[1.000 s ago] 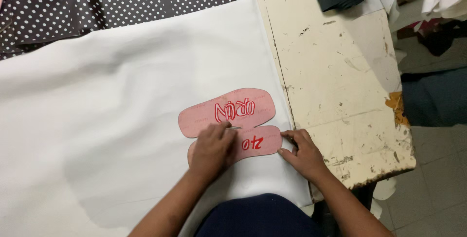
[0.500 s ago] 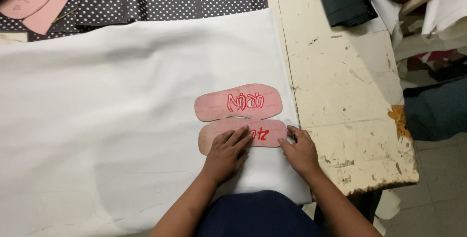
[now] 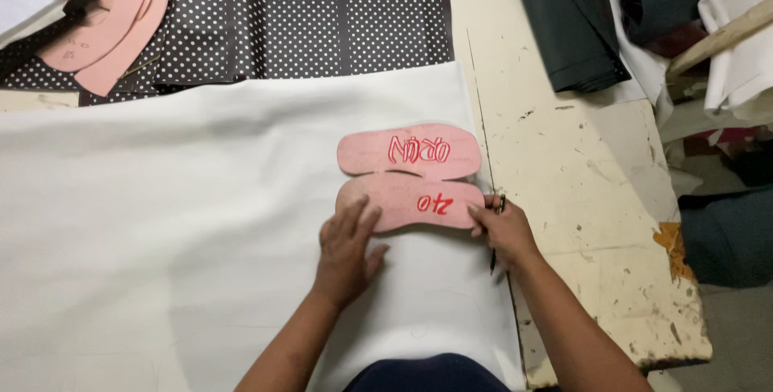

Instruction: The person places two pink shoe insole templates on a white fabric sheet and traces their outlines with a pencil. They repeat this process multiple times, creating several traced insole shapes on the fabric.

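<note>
The left hand [image 3: 348, 249] is lying open and flat, its fingertips pressing the near edge of the nearer pink insole pattern [image 3: 411, 203] on the white sheet [image 3: 177, 223]. The right hand [image 3: 503, 229] is gripping a dark pen [image 3: 496, 231] at that pattern's right end. A second pink insole pattern [image 3: 409, 150] is touching it on the far side. Polka-dot fabric [image 3: 322, 14] is covering the far tabletop [image 3: 580, 167].
</note>
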A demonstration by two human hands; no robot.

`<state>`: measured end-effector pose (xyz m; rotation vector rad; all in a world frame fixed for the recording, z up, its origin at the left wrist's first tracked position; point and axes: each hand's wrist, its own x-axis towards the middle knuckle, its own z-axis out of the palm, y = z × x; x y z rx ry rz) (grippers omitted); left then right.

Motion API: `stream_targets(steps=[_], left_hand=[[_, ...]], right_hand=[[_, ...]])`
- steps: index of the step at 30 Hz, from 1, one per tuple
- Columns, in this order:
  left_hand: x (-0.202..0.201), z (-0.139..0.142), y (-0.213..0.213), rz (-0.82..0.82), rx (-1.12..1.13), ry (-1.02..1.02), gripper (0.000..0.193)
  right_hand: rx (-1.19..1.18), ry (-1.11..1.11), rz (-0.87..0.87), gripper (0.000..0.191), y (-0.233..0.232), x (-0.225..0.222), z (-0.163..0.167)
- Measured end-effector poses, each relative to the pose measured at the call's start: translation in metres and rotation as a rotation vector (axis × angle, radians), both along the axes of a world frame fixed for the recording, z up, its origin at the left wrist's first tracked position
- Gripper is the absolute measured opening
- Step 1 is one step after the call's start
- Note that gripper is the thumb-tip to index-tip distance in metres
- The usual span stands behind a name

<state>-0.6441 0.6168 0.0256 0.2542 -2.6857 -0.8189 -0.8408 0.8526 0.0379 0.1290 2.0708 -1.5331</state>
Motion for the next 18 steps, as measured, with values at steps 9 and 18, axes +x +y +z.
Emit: stream_targets(steps=[9,18], left_hand=[[-0.078,-0.006,-0.104,0.213,-0.093,-0.109,0.077],[-0.093,-0.009,-0.115,0.184,-0.122,-0.005,0.055]], right_hand=[[0.077,0.147,-0.066,0.033,-0.087,-0.101,0.011],[0.354,0.190,0.063,0.029,-0.097,-0.108,0.028]])
